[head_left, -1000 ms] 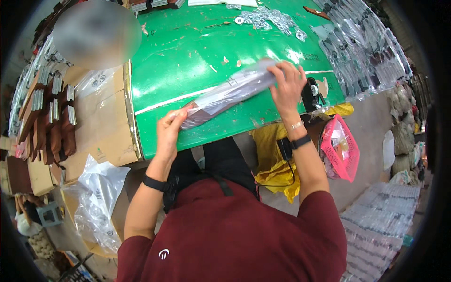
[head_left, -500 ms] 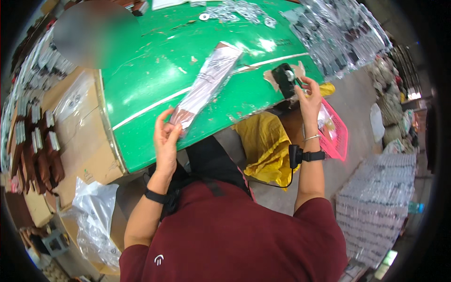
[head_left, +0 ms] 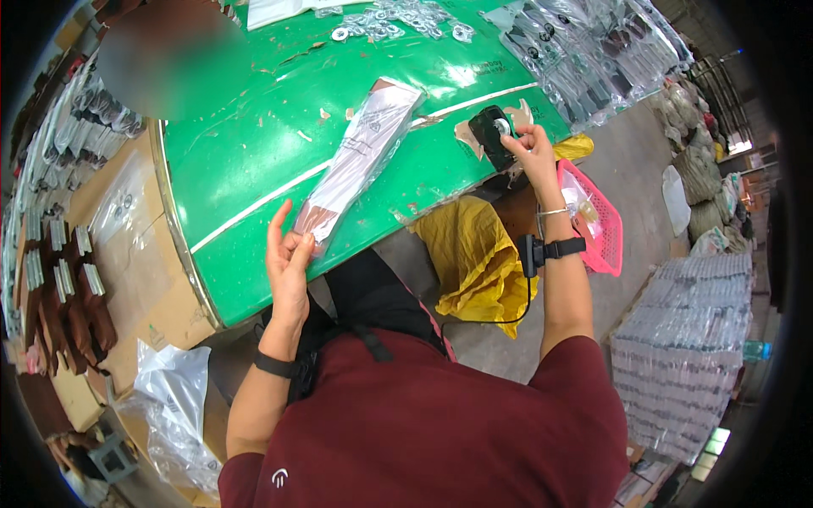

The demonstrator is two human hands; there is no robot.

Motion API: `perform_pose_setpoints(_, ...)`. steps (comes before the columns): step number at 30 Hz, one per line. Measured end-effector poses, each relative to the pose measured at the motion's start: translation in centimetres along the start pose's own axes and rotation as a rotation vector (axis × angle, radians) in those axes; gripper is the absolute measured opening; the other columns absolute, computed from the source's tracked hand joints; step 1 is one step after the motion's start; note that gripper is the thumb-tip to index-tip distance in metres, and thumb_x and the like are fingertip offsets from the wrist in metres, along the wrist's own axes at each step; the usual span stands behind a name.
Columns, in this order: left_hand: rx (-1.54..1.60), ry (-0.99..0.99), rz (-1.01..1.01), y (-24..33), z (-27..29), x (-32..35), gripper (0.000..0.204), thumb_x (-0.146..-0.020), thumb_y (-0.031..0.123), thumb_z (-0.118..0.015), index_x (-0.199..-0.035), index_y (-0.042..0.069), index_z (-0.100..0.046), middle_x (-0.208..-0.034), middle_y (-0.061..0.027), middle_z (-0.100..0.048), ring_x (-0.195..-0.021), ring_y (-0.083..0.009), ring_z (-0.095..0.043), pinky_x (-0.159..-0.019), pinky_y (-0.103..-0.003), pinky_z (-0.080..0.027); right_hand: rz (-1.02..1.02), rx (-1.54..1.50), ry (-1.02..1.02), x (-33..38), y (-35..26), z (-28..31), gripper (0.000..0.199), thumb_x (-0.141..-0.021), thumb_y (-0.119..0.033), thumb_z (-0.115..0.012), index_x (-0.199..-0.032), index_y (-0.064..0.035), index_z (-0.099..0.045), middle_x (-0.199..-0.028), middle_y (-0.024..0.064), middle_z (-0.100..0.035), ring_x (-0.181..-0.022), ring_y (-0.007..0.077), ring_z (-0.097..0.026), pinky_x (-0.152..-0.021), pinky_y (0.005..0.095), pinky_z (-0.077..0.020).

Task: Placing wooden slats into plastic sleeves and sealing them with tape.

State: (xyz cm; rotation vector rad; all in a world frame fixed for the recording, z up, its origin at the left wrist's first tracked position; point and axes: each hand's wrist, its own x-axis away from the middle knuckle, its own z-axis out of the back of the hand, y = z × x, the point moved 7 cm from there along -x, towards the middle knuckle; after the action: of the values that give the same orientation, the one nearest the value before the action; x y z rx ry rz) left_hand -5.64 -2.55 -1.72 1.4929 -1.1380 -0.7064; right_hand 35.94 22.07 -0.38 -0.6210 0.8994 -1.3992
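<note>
A long brown piece in a clear plastic bag (head_left: 360,157) lies slantwise on the green table (head_left: 246,161). My left hand (head_left: 290,275) grips its near end between thumb and fingers, with the index finger stretched out. By the table's right front edge stands a black tape dispenser (head_left: 489,140) holding a pale roll of tape (head_left: 502,127). My right hand (head_left: 533,157) reaches over to it, thumb and index finger closed on the tape at the roll's side. Any loose tape end is too small to make out.
Small bagged metal parts (head_left: 398,19) lie at the table's far side. A stack of bagged pieces (head_left: 593,55) covers its far right corner. Below the edge are a yellow sack (head_left: 474,254) and a pink basket (head_left: 608,229). Cardboard (head_left: 127,288) with brown pieces stands at left.
My right hand has moved in against the tape dispenser, its thumb and index finger now closing at the roll. My left index finger has straightened. The view has shifted slightly.
</note>
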Motion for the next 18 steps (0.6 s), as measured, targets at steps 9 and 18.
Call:
perform_pose_setpoints(9,-0.03,-0.016,-0.014,-0.1,0.1,-0.1,0.062,-0.096,0.017,-0.065,-0.152,0.012,-0.038,-0.085,0.0054,-0.061,-0.076,-0.0027,-0.051,-0.069,-0.02,-0.037,-0.024,-0.251,-0.024,5.0,-1.9,2.9,0.027,-0.091,-0.016,-0.073,-0.112,-0.0027,-0.064,-0.067,-0.0108,-0.042,-0.06,0.0012,-0.038,-0.056,0.0202,-0.0278)
perform_pose_setpoints(18,-0.043,0.021,0.0,-0.2,0.3,0.0,0.059,-0.097,0.008,-0.062,-0.151,0.009,-0.039,-0.078,0.0049,-0.06,-0.076,-0.0039,-0.055,-0.079,-0.022,-0.042,-0.076,-0.456,0.012,8.2,1.5,1.4,0.023,-0.094,-0.012,-0.068,-0.115,-0.0048,-0.066,-0.073,-0.0112,-0.05,-0.065,0.0006,-0.04,-0.06,0.018,-0.0299)
